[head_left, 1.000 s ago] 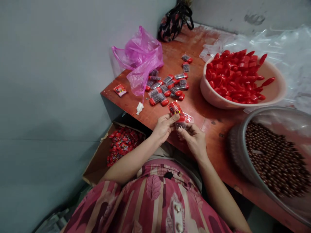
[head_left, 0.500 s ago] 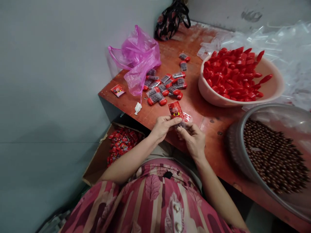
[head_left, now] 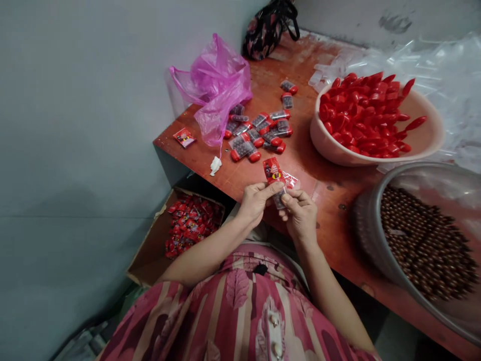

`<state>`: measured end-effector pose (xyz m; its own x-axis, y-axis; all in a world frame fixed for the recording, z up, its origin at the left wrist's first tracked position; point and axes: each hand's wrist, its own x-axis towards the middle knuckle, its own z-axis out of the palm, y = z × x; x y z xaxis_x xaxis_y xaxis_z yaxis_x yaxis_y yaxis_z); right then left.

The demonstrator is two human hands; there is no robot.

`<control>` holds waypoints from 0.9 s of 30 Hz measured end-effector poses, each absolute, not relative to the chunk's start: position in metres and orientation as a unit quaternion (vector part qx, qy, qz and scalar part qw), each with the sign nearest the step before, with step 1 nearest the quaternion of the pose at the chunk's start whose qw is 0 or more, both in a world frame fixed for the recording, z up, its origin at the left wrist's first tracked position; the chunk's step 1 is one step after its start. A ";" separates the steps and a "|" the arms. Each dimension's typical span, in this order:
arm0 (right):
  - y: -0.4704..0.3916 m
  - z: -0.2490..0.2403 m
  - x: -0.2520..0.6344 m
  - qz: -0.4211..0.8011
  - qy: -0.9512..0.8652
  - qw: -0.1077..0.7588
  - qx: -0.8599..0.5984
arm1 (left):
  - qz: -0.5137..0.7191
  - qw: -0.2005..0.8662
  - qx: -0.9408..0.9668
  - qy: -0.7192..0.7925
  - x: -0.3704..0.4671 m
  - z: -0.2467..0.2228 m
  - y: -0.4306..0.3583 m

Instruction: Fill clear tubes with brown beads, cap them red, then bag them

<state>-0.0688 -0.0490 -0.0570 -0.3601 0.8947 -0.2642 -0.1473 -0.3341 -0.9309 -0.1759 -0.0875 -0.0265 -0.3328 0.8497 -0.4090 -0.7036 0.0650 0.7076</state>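
In front of my body, my left hand (head_left: pixel 256 200) pinches the lower end of a red printed packet (head_left: pixel 272 169) between thumb and fingers. My right hand (head_left: pixel 301 214) has its thumb pressed on a small clear container (head_left: pixel 279 199) with dark balls inside, just under the packet. The two hands nearly touch, and fingers hide part of both things. Whether the container reaches into the packet I cannot tell. Another shiny red-and-clear wrapper (head_left: pixel 289 179) shows right behind the fingers. Beyond them lies a group of filled clear containers with red caps (head_left: pixel 244 149).
A pink bowl (head_left: pixel 438 135) of red caps and a grey basin (head_left: pixel 363 235) of brown balls stand on the right. Clear plastic pieces (head_left: pixel 451 75) pile up behind. A purple bag (head_left: pixel 221 75) and red packet (head_left: pixel 184 138) lie left. Below sits a carton (head_left: pixel 145 255) of red packets.
The clear container shows more now between my hands, below the packet, and my right hand has shifted slightly lower. The whole view has moved a little.
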 end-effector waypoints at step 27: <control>-0.063 -0.058 -0.074 0.674 -0.424 0.411 -0.443 | 0.702 0.595 0.075 0.384 -0.178 -0.034 -0.101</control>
<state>-0.0738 -0.0634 -0.0581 -0.2694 0.9301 -0.2497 -0.1779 -0.3029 -0.9363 -0.1775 -0.1011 -0.0338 -0.2813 0.8928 -0.3517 -0.7778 0.0026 0.6285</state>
